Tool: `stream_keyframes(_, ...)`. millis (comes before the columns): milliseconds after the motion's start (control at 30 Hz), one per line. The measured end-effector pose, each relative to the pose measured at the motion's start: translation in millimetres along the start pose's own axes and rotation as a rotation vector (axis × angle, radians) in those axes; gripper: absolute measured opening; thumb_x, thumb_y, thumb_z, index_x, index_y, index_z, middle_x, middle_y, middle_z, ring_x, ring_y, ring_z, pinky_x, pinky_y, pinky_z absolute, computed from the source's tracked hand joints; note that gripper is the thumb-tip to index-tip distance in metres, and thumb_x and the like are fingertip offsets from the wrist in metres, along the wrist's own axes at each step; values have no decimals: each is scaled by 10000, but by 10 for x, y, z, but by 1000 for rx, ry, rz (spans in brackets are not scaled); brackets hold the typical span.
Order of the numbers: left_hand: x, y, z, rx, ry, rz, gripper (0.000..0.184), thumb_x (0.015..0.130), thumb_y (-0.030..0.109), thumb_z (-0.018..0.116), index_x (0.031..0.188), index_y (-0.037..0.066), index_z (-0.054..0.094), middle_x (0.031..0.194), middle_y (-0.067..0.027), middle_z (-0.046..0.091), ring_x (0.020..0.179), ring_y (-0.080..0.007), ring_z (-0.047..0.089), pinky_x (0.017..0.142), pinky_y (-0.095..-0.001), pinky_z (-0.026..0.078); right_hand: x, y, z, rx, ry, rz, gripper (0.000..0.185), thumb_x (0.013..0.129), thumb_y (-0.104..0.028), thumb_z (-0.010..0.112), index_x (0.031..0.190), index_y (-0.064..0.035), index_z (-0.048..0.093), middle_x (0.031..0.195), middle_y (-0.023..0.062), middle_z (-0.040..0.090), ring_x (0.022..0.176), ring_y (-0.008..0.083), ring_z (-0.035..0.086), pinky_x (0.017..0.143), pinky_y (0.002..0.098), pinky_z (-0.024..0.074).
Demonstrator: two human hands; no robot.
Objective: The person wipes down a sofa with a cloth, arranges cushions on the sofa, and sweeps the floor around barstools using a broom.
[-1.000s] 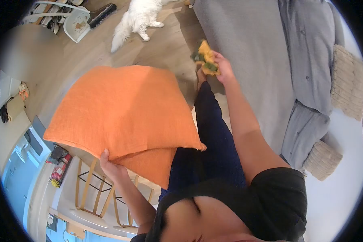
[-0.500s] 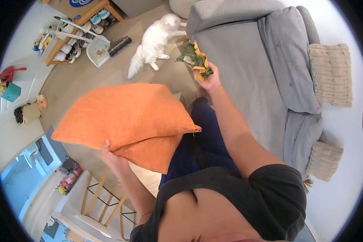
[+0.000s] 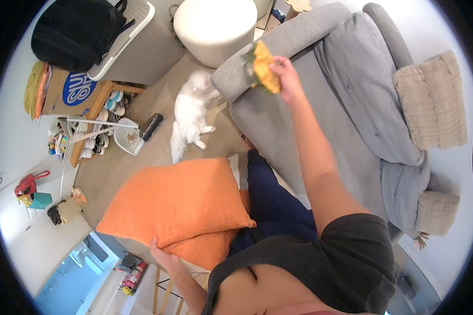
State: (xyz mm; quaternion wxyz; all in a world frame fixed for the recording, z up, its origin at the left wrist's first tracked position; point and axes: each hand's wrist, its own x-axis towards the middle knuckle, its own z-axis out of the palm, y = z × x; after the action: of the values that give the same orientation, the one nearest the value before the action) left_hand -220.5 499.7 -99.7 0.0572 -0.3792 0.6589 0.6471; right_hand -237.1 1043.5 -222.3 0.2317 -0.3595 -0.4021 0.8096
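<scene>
My left hand (image 3: 164, 257) grips the lower edge of a large orange cushion (image 3: 176, 197), its fingers partly hidden behind the fabric. A folded flap bulges along the cushion's near side, and one corner rests by my dark blue trousers (image 3: 278, 210). Held out over the sofa's arm, my right hand (image 3: 288, 80) pinches a ruffled yellow-and-green cloth piece (image 3: 266, 68), mostly yellow side showing. What the cloth piece is exactly, I cannot make out.
A white cat (image 3: 192, 113) lies on the floor beside the grey sofa (image 3: 320, 115). Left of it are a dustpan (image 3: 127, 137) with debris, a broom head (image 3: 152, 127) and a shoe rack (image 3: 92, 118). A white pouffe (image 3: 213, 31) stands beyond.
My right hand has raised the cloth piece farther out and turned it, so more yellow shows. The view has tilted up, bringing in the pouffe and laundry basket. My left hand keeps the cushion.
</scene>
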Motion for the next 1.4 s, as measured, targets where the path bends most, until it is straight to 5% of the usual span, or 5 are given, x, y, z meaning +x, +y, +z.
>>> stream_keyframes(133, 80, 92, 426, -57, -46, -112, 457, 723, 178, 554, 1125, -30, 491, 1118, -142, 541, 1030, -280, 528, 902, -390, 426, 1018, -12, -530, -1340, 491, -690, 395, 822, -234, 611, 1181, -108, 503, 1197, 167, 479, 1129, 278, 449, 939, 417, 383)
stream_keyframes(400, 130, 287, 1044, 43, -14, -54, 462, 748, 180, 525, 1158, -30, 476, 1157, -155, 540, 1058, -294, 531, 937, -404, 414, 1055, 156, -449, -1740, 200, -765, 453, 786, -241, 619, 1219, -163, 512, 1268, 79, 464, 1066, 308, 479, 896, 402, 419)
stream_keyframes(900, 255, 172, 1885, 224, 16, -57, 505, 685, 151, 547, 1146, -41, 473, 1144, -158, 521, 1066, -294, 507, 934, -398, 408, 2839, -634, -1690, -1400, 867, -668, 234, 818, -88, 440, 967, -30, 610, 945, 178, 550, 873, 342, 503, 775, 423, 393)
stream_keyframes(1133, 307, 157, 1791, 200, -41, -76, 450, 726, 130, 555, 1137, -39, 485, 1109, -150, 563, 1034, -277, 538, 929, -387, 417, 947, 694, 156, -1061, -262, -824, 273, 731, 28, 502, 970, -45, 612, 945, 128, 600, 901, 292, 543, 808, 425, 407)
stream_keyframes(1400, 48, 229, 1707, 70, 46, -9, 469, 671, 100, 564, 1108, -53, 492, 1096, -146, 562, 1022, -283, 545, 927, -383, 423, 1841, -354, -905, -1490, 620, -582, 244, 797, 0, 468, 1012, -24, 580, 979, 148, 535, 880, 313, 476, 772, 398, 397)
